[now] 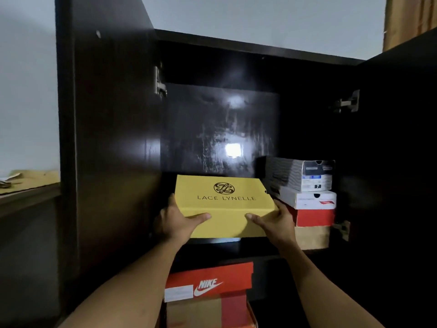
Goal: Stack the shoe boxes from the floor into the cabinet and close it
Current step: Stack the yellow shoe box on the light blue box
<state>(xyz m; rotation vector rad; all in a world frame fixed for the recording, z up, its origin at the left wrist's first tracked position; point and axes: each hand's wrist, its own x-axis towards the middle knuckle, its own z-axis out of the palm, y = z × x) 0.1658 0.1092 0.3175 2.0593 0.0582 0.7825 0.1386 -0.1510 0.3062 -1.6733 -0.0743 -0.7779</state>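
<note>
A yellow shoe box (pixel 224 204) printed LACE LYNELLE is held at the front of the dark cabinet (pixel 220 129), on the left side of its shelf. My left hand (pixel 176 221) grips its left front corner. My right hand (pixel 275 220) grips its right front corner. To its right inside the cabinet stands a stack: a grey and black box (pixel 300 174) on top, a white box (pixel 307 200) under it, then a red box (pixel 314 217) and a brown box (pixel 312 237). Below my arms sits a red Nike box (pixel 210 282) on a brown and red box (pixel 208 313).
The left cabinet door (pixel 106 126) and the right cabinet door (pixel 399 150) both stand wide open, with metal hinges showing. A wooden surface with brown paper (pixel 28 183) lies at the far left. A tan curtain (pixel 409 17) hangs at the upper right.
</note>
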